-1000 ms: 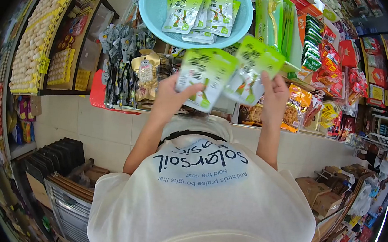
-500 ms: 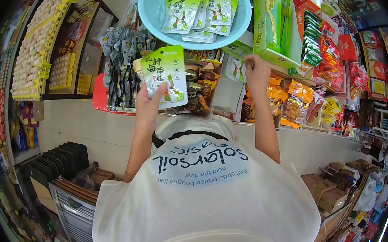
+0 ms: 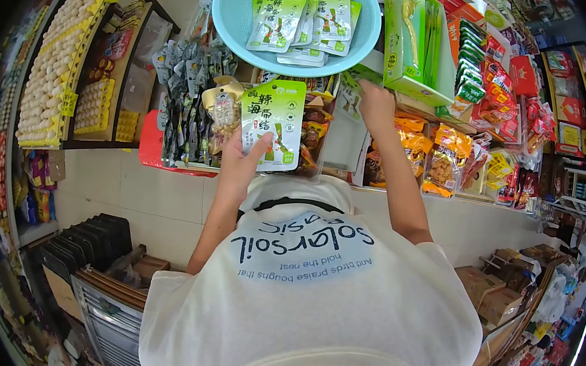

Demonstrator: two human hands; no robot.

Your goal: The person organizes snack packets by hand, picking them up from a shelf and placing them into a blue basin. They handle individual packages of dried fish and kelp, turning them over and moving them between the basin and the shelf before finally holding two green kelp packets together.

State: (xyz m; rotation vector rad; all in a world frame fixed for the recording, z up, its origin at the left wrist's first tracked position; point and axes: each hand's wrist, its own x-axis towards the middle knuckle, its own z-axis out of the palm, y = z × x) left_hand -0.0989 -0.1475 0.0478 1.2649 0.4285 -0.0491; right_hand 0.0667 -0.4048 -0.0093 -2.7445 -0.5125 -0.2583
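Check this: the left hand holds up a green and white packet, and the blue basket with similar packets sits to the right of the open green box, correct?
Not quite: the head view shows the basket left of, not right of, the green box. The left hand does hold up the packet, and similar packets lie in the basket.

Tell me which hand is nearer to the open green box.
Right. The right hand is by the near left corner of the open green box; the left hand is farther left and nearer the body, holding a green-and-white packet.
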